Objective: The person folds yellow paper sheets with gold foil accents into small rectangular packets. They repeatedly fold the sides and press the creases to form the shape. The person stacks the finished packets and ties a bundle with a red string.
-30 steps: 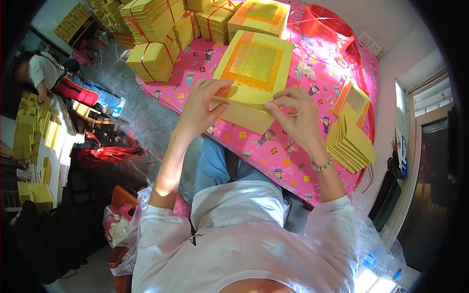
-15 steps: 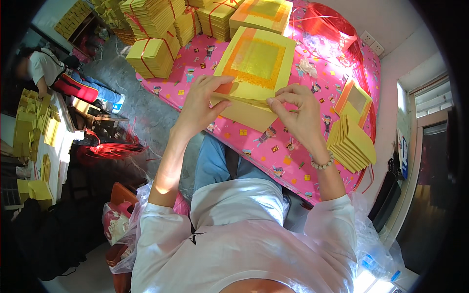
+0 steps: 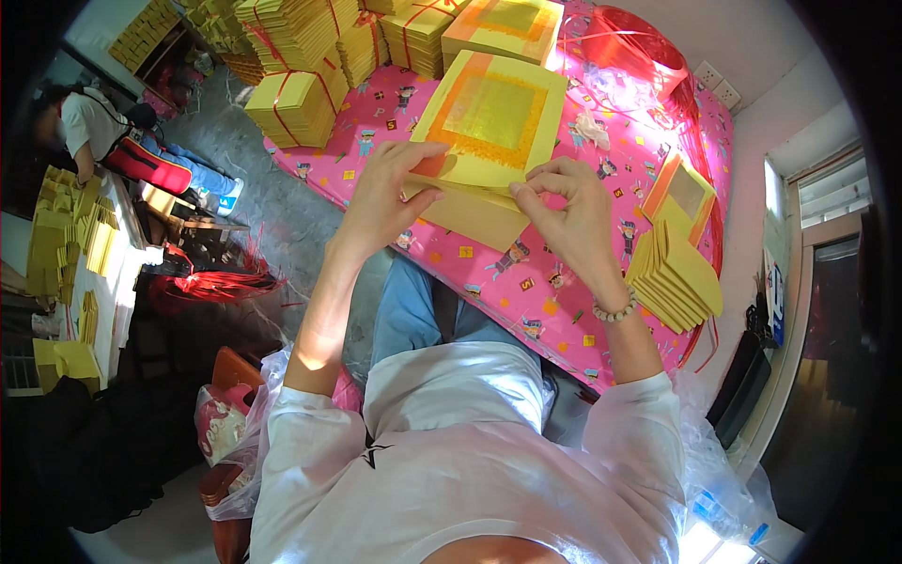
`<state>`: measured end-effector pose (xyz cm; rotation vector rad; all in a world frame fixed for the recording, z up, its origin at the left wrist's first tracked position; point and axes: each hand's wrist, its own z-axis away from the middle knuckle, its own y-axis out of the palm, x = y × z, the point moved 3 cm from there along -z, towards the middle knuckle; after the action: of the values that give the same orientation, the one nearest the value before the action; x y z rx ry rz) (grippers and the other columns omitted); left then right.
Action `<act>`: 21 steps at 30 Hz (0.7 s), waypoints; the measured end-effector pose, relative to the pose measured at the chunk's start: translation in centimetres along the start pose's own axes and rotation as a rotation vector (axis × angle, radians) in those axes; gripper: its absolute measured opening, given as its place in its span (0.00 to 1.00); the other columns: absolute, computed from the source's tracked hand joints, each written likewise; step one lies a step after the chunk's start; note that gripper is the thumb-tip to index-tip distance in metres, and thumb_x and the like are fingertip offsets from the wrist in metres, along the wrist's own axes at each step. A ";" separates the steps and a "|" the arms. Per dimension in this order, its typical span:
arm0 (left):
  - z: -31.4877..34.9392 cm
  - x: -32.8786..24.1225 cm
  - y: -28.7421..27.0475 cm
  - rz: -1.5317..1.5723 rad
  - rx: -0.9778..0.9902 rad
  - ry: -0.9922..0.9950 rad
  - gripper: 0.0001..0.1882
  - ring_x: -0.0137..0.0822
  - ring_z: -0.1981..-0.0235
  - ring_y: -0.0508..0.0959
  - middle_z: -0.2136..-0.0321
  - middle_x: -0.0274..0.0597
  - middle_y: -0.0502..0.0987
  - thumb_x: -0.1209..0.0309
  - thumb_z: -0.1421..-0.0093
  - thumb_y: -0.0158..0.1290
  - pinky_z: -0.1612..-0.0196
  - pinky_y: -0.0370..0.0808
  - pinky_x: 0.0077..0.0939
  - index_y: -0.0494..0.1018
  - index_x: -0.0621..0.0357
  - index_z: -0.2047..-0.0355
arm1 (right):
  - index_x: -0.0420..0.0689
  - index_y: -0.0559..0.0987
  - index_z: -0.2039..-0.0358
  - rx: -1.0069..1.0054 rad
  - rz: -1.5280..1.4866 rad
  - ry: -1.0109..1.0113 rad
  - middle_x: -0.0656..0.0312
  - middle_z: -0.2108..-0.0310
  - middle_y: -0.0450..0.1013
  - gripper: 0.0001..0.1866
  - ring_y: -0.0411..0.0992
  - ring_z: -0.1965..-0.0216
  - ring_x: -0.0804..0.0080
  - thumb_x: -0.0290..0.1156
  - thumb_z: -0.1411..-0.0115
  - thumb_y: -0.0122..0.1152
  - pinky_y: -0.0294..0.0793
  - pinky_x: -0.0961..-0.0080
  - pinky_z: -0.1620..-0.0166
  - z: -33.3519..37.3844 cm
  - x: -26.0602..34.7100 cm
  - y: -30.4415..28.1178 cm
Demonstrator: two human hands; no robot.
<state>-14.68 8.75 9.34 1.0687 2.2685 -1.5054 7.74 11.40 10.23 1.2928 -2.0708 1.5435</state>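
In front of me stands a thick stack of yellow paper, its top sheet bearing an orange-bordered gold square. At the near left corner, my left hand grips the paper's edge, fingers on top and thumb below. My right hand pinches the edge of the upper sheets at the near right corner with thumb and fingers. A beaded bracelet circles my right wrist. The edge between my hands looks slightly lifted above the stack's pale front side.
The pink patterned tablecloth lies beneath. Tied yellow bundles and another stack stand behind. Red ribbon is coiled at far right; fanned yellow paper lies right. A co-worker is at a table on the left.
My hands keep their hold on the near edge of the paper, with only a slight shift of my right fingers to the left. The co-worker has moved slightly.
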 end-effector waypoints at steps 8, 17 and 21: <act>-0.3 -0.6 -0.1 -0.011 0.021 0.001 0.26 0.44 0.59 0.72 0.62 0.43 0.75 0.68 0.54 0.63 0.54 0.66 0.34 0.71 0.56 0.53 | 0.41 0.81 0.81 -0.028 0.009 -0.035 0.60 0.76 0.74 0.10 0.70 0.70 0.63 0.34 0.51 0.64 0.69 0.68 0.67 0.1 -0.1 -0.2; -3.3 -3.6 0.1 -0.241 0.004 0.175 0.21 0.43 0.60 0.72 0.65 0.41 0.74 0.64 0.51 0.61 0.55 0.66 0.35 0.73 0.57 0.57 | 0.41 0.81 0.78 -0.115 -0.053 -0.094 0.58 0.79 0.73 0.10 0.71 0.73 0.62 0.36 0.50 0.65 0.69 0.68 0.69 -0.9 0.9 -1.5; -4.6 -3.1 0.6 -0.364 0.057 0.198 0.14 0.43 0.62 0.72 0.66 0.41 0.75 0.72 0.48 0.56 0.57 0.68 0.35 0.74 0.57 0.60 | 0.41 0.80 0.70 -0.191 -0.109 -0.219 0.56 0.70 0.73 0.12 0.72 0.65 0.60 0.36 0.50 0.66 0.71 0.70 0.62 -1.3 0.5 -1.9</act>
<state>-11.12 11.44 12.65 0.8875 2.6895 -1.6677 8.51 12.22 12.34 1.5303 -2.1718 1.1730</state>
